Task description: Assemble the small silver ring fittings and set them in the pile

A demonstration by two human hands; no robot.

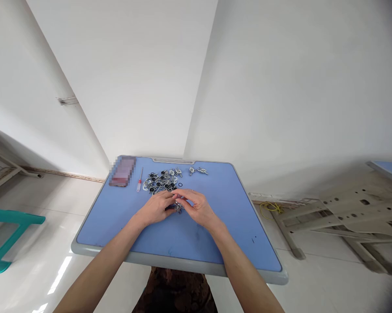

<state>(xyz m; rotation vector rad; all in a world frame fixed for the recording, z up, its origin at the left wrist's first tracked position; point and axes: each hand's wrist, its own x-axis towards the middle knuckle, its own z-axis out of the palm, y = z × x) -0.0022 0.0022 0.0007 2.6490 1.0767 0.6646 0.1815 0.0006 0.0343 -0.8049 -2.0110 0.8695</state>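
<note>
Both my hands meet over the middle of the blue table (196, 234). My left hand (157, 208) is closed on a small metal part (178, 208) with a shiny surface, partly hidden by the fingers. The fingers of my right hand (197, 208) are bent and pinched at the same part, their tips touching the left fingers. Just beyond the hands lies a pile of small metal parts (158, 184) with black round pieces on them. A black ring (180, 184) lies alone at the pile's right side.
Left of the pile lies a screwdriver (139, 180) with a clear and red handle, and a blurred flat object (123, 171) beyond it. Two or so metal parts (198, 171) sit apart at the back. A green stool (13, 221) stands left; another desk (362, 213) stands right.
</note>
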